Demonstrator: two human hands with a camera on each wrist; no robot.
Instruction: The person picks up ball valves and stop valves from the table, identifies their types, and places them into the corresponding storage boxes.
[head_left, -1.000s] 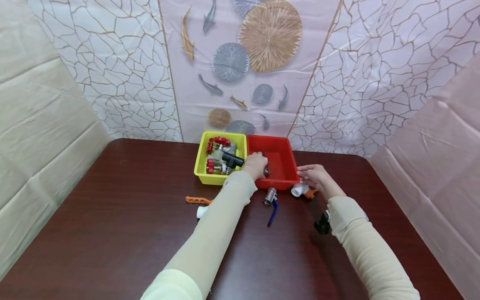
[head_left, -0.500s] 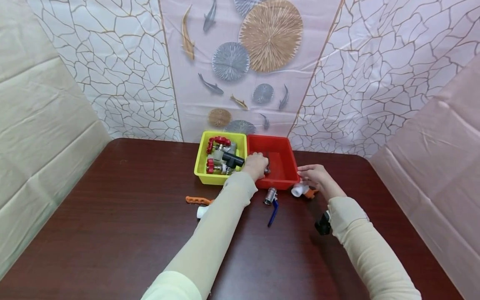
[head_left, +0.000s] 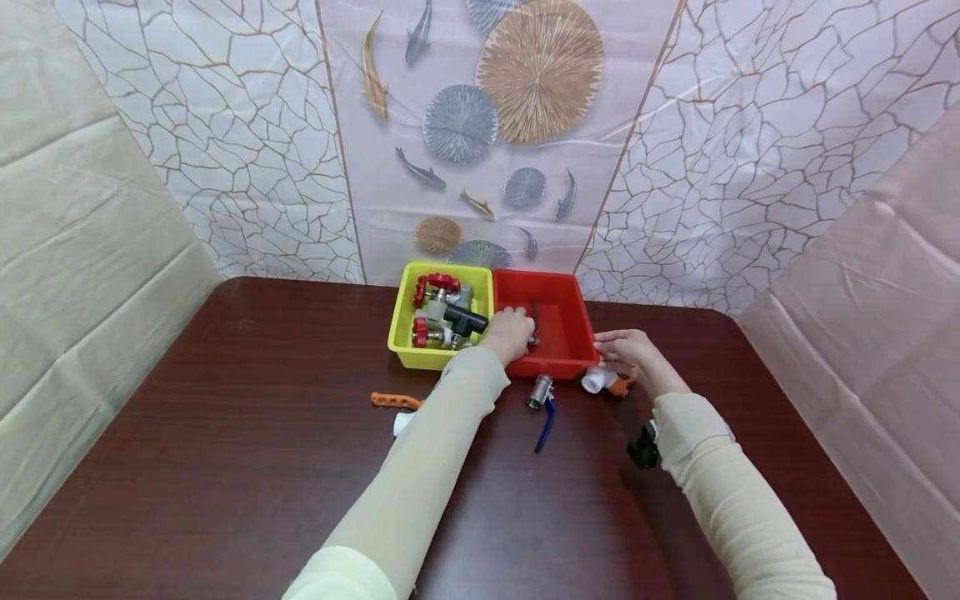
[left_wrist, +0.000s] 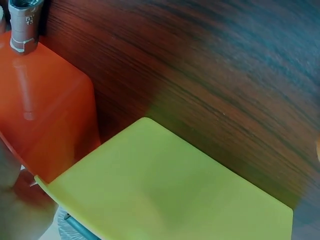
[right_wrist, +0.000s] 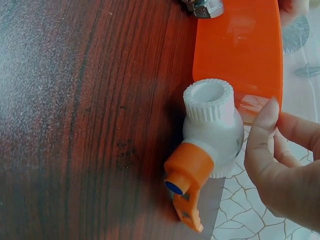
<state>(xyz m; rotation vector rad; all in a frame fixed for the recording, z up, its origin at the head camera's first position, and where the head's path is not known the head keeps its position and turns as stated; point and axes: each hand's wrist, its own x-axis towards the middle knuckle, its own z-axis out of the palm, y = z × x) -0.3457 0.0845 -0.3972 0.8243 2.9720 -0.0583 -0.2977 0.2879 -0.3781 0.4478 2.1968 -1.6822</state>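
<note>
My left hand [head_left: 507, 335] reaches into the near left part of the red bin [head_left: 551, 362]. Just right of its fingers lies a small metal piece with a dark stem [head_left: 534, 337]; the fingertips are hidden, so a grip on it cannot be told. My right hand [head_left: 630, 350] pinches the red bin's near right corner, thumb on the outer wall. Below that hand lies a white plastic ball valve [right_wrist: 212, 125] with an orange handle. A metal ball valve [head_left: 540, 392] with a blue lever lies on the table before the red bin.
Touching the red bin on its left is a yellow bin [head_left: 423, 360] with several valves and fittings, some with red handwheels, and a black tee [head_left: 465, 319]. Another orange-handled white valve [head_left: 396, 401] lies partly under the left forearm. Fabric walls enclose the table [head_left: 225, 467].
My left hand has shifted slightly left inside the red bin, showing more of the dark-stemmed metal piece beside it. The right hand stays at the bin's corner.
</note>
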